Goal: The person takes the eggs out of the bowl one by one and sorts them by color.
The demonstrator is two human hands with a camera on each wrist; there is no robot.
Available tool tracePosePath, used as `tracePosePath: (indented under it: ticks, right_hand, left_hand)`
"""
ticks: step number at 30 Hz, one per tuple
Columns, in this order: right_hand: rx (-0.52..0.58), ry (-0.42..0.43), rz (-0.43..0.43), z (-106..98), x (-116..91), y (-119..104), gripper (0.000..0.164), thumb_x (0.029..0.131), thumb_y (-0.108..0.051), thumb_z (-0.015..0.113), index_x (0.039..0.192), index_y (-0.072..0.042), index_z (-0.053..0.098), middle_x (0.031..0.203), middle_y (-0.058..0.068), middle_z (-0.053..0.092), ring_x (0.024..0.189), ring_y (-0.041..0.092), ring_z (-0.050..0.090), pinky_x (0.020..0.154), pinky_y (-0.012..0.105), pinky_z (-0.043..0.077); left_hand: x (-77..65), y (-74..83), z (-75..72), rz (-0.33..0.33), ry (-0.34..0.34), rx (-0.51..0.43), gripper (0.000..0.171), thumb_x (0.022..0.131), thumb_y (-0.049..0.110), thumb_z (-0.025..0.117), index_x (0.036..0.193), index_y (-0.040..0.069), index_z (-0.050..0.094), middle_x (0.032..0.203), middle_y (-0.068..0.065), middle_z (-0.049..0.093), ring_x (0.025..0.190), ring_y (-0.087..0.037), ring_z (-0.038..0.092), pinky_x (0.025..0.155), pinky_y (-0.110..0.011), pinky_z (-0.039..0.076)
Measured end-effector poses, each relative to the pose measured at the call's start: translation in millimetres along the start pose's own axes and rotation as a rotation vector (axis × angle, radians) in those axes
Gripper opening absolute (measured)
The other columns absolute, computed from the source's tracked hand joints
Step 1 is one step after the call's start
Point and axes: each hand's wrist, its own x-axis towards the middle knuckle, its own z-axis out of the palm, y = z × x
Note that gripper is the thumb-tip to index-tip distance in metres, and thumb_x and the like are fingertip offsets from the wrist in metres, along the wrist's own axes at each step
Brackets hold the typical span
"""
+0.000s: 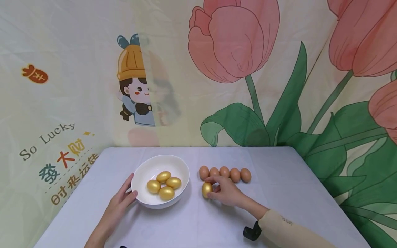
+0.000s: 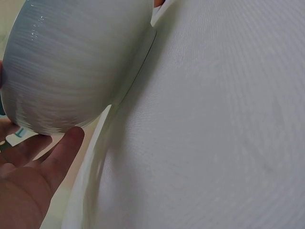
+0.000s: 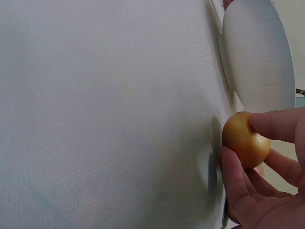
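Note:
My left hand [image 1: 119,201] rests against the left side of a white bowl [image 1: 159,206], thumb and fairly straight fingers touching its outer wall. In the left wrist view, the thumb and fingers meet the wall of the bowl [image 2: 81,71]. Several golden eggs [image 1: 166,193] lie inside the bowl. To its right, my right hand [image 1: 227,193] pinches another golden egg [image 1: 206,190] between thumb and fingers. The right wrist view shows this golden egg [image 3: 244,138] close to the tabletop, gripped by fingertips.
A row of several brown eggs [image 1: 235,175] lies just behind my right hand, partly hidden by it. White cloth covers the table [image 1: 192,227]. A printed curtain [image 1: 173,137] hangs behind the table's far edge. A black strap piece [image 1: 252,232] sticks out by the right sleeve.

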Motion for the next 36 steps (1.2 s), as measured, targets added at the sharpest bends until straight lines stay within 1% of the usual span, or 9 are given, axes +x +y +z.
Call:
tracePosePath:
  ticks: [6, 10, 15, 20, 28, 33, 36]
  right_hand:
    - [-0.026, 0.017, -0.035, 4.4, 0.8, 3.8, 0.046, 0.091, -0.008, 0.083, 0.135, -0.001, 0.067, 0.127, 0.011, 0.07, 0.093, 0.023, 0.068, 0.076, 0.024, 0.059]
    - [-0.044, 0.02, -0.038, 6.0, 0.7, 4.4, 0.046, 0.092, -0.008, 0.082, 0.135, -0.002, 0.068, 0.126, 0.009, 0.07, 0.096, 0.021, 0.068, 0.078, 0.025, 0.06]
    - [-0.059, 0.022, -0.025, 7.2, 1.0, 3.7, 0.048, 0.093, -0.009, 0.082, 0.138, -0.003, 0.067, 0.127, 0.009, 0.069, 0.094, 0.019, 0.068, 0.078, 0.025, 0.06]
    - [-0.063, 0.048, -0.004, 8.4, 2.3, 3.0, 0.052, 0.092, -0.01, 0.082, 0.14, -0.002, 0.065, 0.128, 0.011, 0.069, 0.089, 0.017, 0.066, 0.075, 0.024, 0.058]
    - [-0.064, 0.069, 0.009, 9.2, 5.2, 4.2, 0.05, 0.092, -0.009, 0.083, 0.138, -0.002, 0.066, 0.122, 0.009, 0.069, 0.086, 0.017, 0.065, 0.071, 0.022, 0.057]
    - [-0.072, 0.068, 0.013, 9.4, 5.9, 4.8, 0.05, 0.092, -0.009, 0.082, 0.138, -0.002, 0.066, 0.122, 0.01, 0.069, 0.084, 0.017, 0.064, 0.069, 0.022, 0.056]
    - [-0.071, 0.066, 0.018, 9.4, 5.7, 4.7, 0.051, 0.092, -0.009, 0.082, 0.14, -0.002, 0.065, 0.123, 0.01, 0.069, 0.083, 0.016, 0.065, 0.068, 0.022, 0.056]
  left_hand:
    - [0.3, -0.9, 0.3, -0.006, 0.003, -0.002, 0.077, 0.111, 0.046, 0.054, 0.173, 0.027, 0.014, 0.177, -0.016, 0.019, 0.151, -0.042, 0.04, 0.096, -0.007, 0.045]
    - [0.9, -0.5, 0.4, -0.003, 0.004, -0.005, 0.076, 0.111, 0.045, 0.054, 0.173, 0.027, 0.014, 0.177, -0.016, 0.019, 0.151, -0.041, 0.041, 0.096, -0.007, 0.046]
    - [0.8, -0.4, 0.5, -0.001, 0.006, -0.002, 0.076, 0.111, 0.045, 0.054, 0.173, 0.026, 0.014, 0.177, -0.016, 0.019, 0.151, -0.04, 0.041, 0.096, -0.007, 0.046]
    - [0.2, -0.9, 1.0, 0.006, 0.012, 0.004, 0.075, 0.111, 0.044, 0.054, 0.173, 0.028, 0.015, 0.176, -0.015, 0.02, 0.15, -0.039, 0.042, 0.097, -0.009, 0.047]
    - [-0.2, -1.6, 0.9, -0.004, 0.008, 0.006, 0.076, 0.111, 0.045, 0.054, 0.173, 0.028, 0.014, 0.177, -0.014, 0.019, 0.15, -0.038, 0.042, 0.097, -0.008, 0.046]
    - [-0.4, -0.5, 0.3, -0.014, 0.002, 0.004, 0.077, 0.11, 0.046, 0.054, 0.173, 0.028, 0.013, 0.177, -0.014, 0.018, 0.151, -0.04, 0.041, 0.096, -0.007, 0.046]
    - [-0.7, 0.1, 0.5, -0.01, 0.003, 0.004, 0.077, 0.111, 0.046, 0.054, 0.173, 0.027, 0.014, 0.177, -0.015, 0.019, 0.151, -0.04, 0.042, 0.096, -0.007, 0.046]
